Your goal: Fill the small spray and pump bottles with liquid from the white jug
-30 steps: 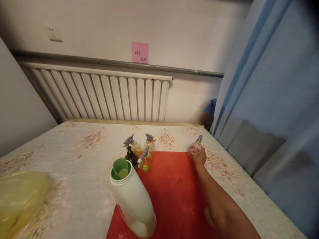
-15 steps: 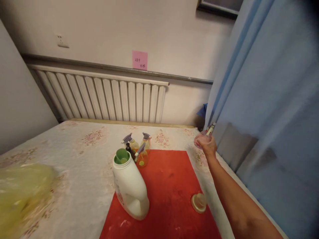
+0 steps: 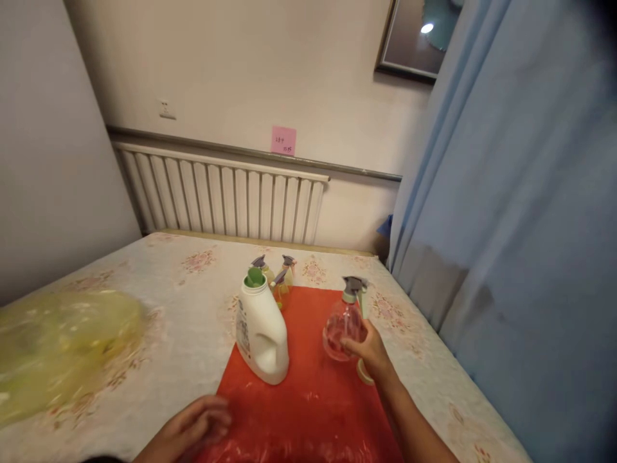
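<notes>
My right hand (image 3: pixel 370 352) grips a clear pink spray bottle (image 3: pixel 343 328) with a grey trigger head, held upright above the red mat (image 3: pixel 308 399). My left hand (image 3: pixel 195 424) lies low at the mat's near left edge, fingers loosely stretched, holding nothing. A white detergent jug (image 3: pixel 261 334) with a green open spout stands on the mat between the hands. Behind the jug stand a few small yellow spray bottles (image 3: pixel 279 283). A round yellowish cap (image 3: pixel 362 373) peeks out under my right hand.
A flowered cloth covers the table (image 3: pixel 159 302). A blurred yellow plastic bag (image 3: pixel 62 347) lies at the left. A white radiator (image 3: pixel 222 199) runs along the back wall, with a pink note (image 3: pixel 283 140) above it. A blue curtain (image 3: pixel 506 212) hangs at the right.
My right hand has brought the pink spray bottle from the table's far right edge back over the red mat. My left hand has come into view. The camera has pulled back and up.
</notes>
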